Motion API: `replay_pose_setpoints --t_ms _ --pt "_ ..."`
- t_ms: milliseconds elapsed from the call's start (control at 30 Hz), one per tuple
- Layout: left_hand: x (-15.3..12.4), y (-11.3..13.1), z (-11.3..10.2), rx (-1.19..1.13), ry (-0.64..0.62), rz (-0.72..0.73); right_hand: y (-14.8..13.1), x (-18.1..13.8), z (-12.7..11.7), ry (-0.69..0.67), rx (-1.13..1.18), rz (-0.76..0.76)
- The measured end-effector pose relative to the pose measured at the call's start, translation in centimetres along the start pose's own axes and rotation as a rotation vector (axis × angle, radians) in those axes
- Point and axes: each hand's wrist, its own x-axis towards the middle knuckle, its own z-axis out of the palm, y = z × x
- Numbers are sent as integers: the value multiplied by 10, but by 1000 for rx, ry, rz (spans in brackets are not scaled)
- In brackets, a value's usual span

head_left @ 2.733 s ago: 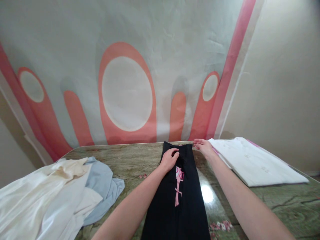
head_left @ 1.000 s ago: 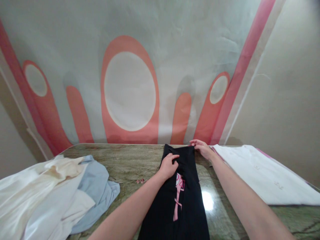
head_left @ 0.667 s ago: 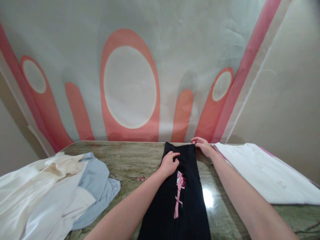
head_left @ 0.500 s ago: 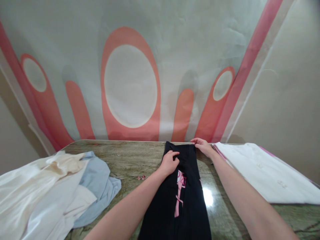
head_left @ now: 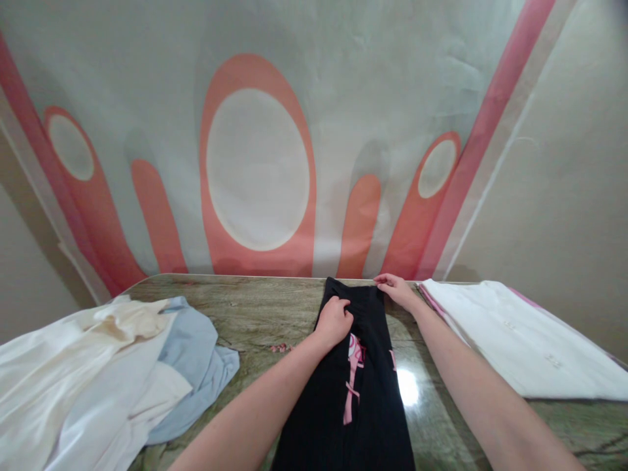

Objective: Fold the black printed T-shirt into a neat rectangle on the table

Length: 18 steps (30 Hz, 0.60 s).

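A black garment with a pink print lies lengthwise on the table, folded narrow, its far end near the table's back edge. Curled on its upper left part, my left hand gathers the cloth, and small creases run out from the fingers. At the far right corner, my right hand has that corner between thumb and fingers. The garment's near end runs out of the bottom of the view.
Loose white and cream clothes and a light blue cloth are heaped at left. On the right is a flat folded white garment stack. Behind the marbled table stands a wall with a pink-and-white print.
My left fingers have curled tighter into the black cloth, wrinkling it. The far right corner has shifted slightly inward and toward me with my right hand.
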Motion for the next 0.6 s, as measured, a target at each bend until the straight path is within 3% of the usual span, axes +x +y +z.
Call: replay_pose_setpoints --t_ms 367,533,600 --pt "-1 -5 -5 -12 4 6 8 -2 3 24 -217 -18" --pt "-9 8 -21 109 137 23 4 -8 -7 165 -392 90" --pt "-11 15 -25 128 88 92 2 -10 -11 221 -465 161"
